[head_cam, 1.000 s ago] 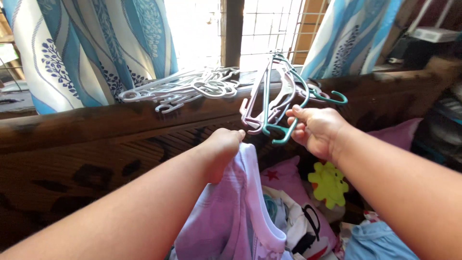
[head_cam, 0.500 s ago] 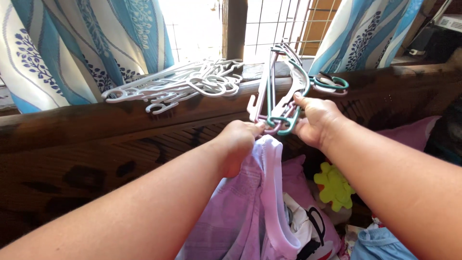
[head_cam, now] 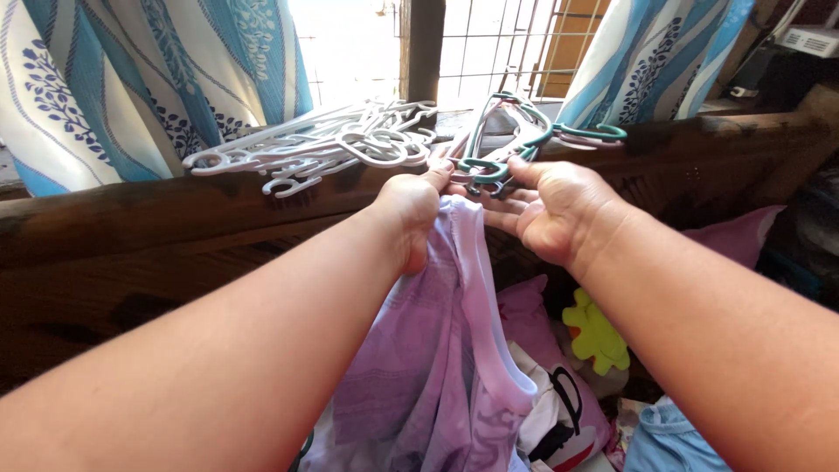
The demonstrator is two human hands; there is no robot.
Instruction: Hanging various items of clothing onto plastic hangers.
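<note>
My left hand [head_cam: 409, 210] grips the top of a lilac sleeveless garment [head_cam: 441, 350] that hangs down in front of me. Its fingertips touch a small bunch of green, pink and white plastic hangers [head_cam: 498, 144] lying on a dark wooden rail [head_cam: 157, 218]. My right hand [head_cam: 549, 205] is just right of the left one, thumb and fingers pinching the lower ends of that bunch. Whether the left hand also holds a hanger is hidden.
A heap of white hangers [head_cam: 323, 144] lies on the rail to the left. Blue and white curtains [head_cam: 131, 87] flank a barred window [head_cam: 498, 44]. Below are pink cushions [head_cam: 734, 236], a yellow-green toy [head_cam: 599, 336], printed clothes [head_cam: 559, 411] and blue fabric [head_cam: 669, 437].
The bunch of coloured hangers went from standing tilted in my right hand to lying lower on the rail. Both hands rose toward the rail, and the lilac garment came up with the left.
</note>
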